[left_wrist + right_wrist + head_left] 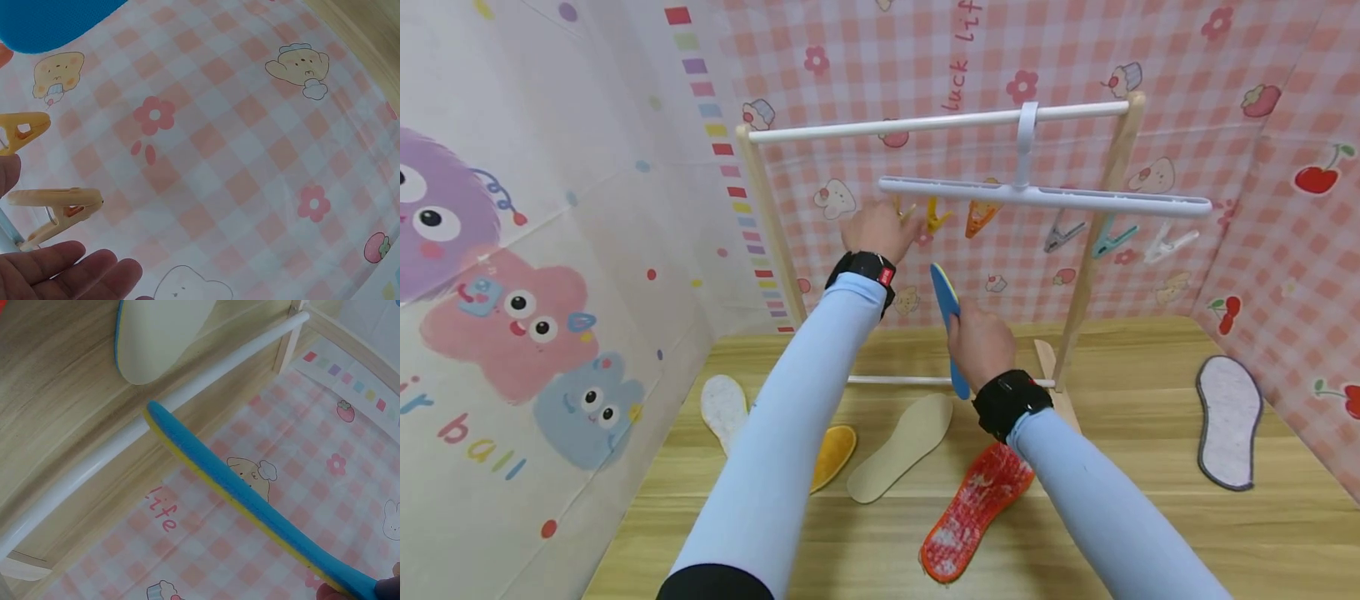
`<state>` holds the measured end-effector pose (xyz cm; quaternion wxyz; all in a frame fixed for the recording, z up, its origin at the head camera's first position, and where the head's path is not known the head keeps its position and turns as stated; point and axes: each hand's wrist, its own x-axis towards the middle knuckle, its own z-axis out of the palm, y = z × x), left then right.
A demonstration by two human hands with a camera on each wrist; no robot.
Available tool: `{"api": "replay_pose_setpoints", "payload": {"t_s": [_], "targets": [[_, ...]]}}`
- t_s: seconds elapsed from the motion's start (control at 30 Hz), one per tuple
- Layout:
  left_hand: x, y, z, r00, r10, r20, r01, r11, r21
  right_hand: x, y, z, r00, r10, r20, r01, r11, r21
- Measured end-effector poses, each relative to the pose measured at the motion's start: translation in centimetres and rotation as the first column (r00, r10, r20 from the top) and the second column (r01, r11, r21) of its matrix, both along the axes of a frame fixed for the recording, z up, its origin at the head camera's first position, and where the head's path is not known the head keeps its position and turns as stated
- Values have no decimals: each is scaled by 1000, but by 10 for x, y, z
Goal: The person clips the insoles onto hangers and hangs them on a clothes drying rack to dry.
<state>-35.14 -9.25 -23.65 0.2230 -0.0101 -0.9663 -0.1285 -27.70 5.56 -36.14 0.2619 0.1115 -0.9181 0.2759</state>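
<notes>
My right hand grips a blue insole with a yellow underside and holds it upright on edge below the hanger. Up at the hanger's left end is my left hand, with its thumb and fingers apart on either side of a beige clothespin. Whether they touch the clothespin I cannot tell. The white hanger hooks over the rack's top bar. Beside the left hand hang a yellow clothespin and an orange clothespin.
Grey, teal and white clothespins hang on the right. On the wooden table lie a cream insole, a red insole, an orange-yellow insole and grey-white insoles at both sides. A wooden post stands right.
</notes>
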Motion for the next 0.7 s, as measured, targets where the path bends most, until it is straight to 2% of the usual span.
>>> {"api": "replay_pose_setpoints", "payload": {"t_s": [0.2,0.43,0.7], "targets": [[-4,4,3,1000,6,23,-7,999,42,-2,-1,6,1000,4,2,-4,1000,-4],[-9,5,2,999,37,21,-38,998,45,-6,-5,7,1000,0,-4,0,1000,18],[-7,8,7,999,33,5,-33,997,66,-7,-7,11,1000,13,-6,-13,1000,23]]}}
